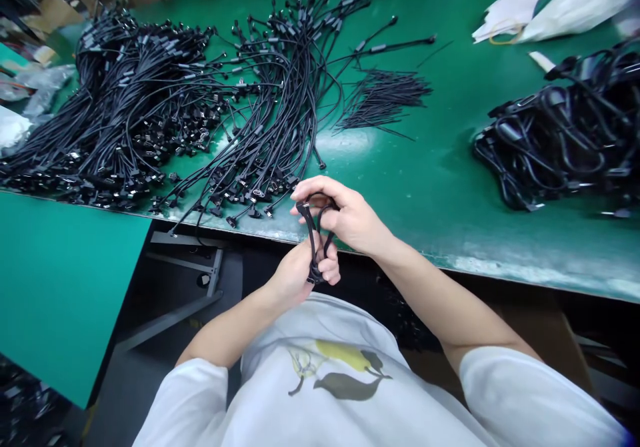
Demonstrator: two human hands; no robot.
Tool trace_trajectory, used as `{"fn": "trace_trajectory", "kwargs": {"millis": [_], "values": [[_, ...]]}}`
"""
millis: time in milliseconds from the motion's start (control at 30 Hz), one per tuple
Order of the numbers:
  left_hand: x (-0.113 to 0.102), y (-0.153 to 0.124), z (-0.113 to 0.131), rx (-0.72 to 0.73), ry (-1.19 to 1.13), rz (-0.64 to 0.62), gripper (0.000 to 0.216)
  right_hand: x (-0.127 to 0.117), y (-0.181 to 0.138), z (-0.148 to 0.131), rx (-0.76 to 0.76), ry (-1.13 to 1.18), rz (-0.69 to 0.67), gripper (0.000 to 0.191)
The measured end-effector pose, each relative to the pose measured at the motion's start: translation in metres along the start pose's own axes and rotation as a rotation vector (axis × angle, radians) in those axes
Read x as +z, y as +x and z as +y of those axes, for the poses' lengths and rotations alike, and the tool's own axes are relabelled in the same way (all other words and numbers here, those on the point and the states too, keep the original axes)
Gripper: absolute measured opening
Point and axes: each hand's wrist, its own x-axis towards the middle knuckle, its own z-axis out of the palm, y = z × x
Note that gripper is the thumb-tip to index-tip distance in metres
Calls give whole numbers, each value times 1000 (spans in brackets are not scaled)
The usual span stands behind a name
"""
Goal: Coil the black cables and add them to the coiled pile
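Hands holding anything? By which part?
Yes, one folded black cable. The right hand pinches its upper bend and the left hand grips its lower end.

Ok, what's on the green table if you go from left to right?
big heap of black cables → fanned-out black cables → bunch of thin black strips → pile of coiled black cables
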Motion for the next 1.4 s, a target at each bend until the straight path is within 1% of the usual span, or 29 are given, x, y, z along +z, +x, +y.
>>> {"fn": "trace_trajectory", "kwargs": {"millis": [33,67,133,200,233,333,400,467,533,567,633,700,767,800,833,900,967,1000,1100,1133,1200,1267,1300,1333,1400], "values": [[0,1,0,-3,19,23,48,-1,-1,-1,-10,-63,-5,28],[-1,2,0,4,38,42,50,-2,-1,-1,-5,-124,18,23],[-1,2,1,29,68,37,56,-3,-1,-2,34,-182,95,15],[-2,1,4,32,83,-30,62,-5,-1,-4,71,-113,127,18],[-2,0,6,20,91,-76,63,-6,0,-4,80,-53,109,19],[-3,-3,11,-27,100,-181,57,-11,2,-5,80,93,22,15],[-4,-4,13,-67,73,-218,53,-12,2,-6,79,124,13,15],[-4,-3,12,-105,33,-227,50,-11,2,-8,67,88,61,18],[-3,0,12,-129,15,-204,47,-9,1,-10,40,3,106,20],[-2,1,12,-130,25,-186,46,-8,0,-11,23,-46,105,21],[-1,4,12,-106,83,-161,46,-7,0,-12,13,-119,55,22],[1,6,13,-55,153,-153,47,-8,3,-11,46,-140,5,23],[2,8,14,0,195,-137,49,-10,7,-8,86,-141,-9,23],[2,9,15,25,198,-125,50,-12,9,-6,83,-163,-3,23],[2,9,17,54,187,-113,51,-14,10,-4,58,-206,6,22],[-1,10,21,126,131,-95,50,-16,8,-1,-48,-321,36,23],[-7,12,27,216,58,-53,45,-17,0,2,-171,-431,93,30],[-11,12,30,253,31,-14,43,-16,-6,4,-215,-478,112,31],[-20,13,38,297,21,125,39,-11,-24,10,-254,-607,99,23],[-22,13,40,301,36,148,39,-9,-29,12,-248,-639,84,24],[-23,10,41,318,76,139,42,-7,-34,17,-232,-658,76,37],[-22,5,42,344,120,92,48,-7,-36,18,-194,-628,79,48],[-22,2,42,359,143,71,51,-7,-36,18,-166,-602,69,46],[-23,-1,42,366,172,49,52,-7,-36,17,-137,-571,53,39],[-25,-7,42,333,256,0,53,-9,-36,16,-71,-506,22,20]]}}
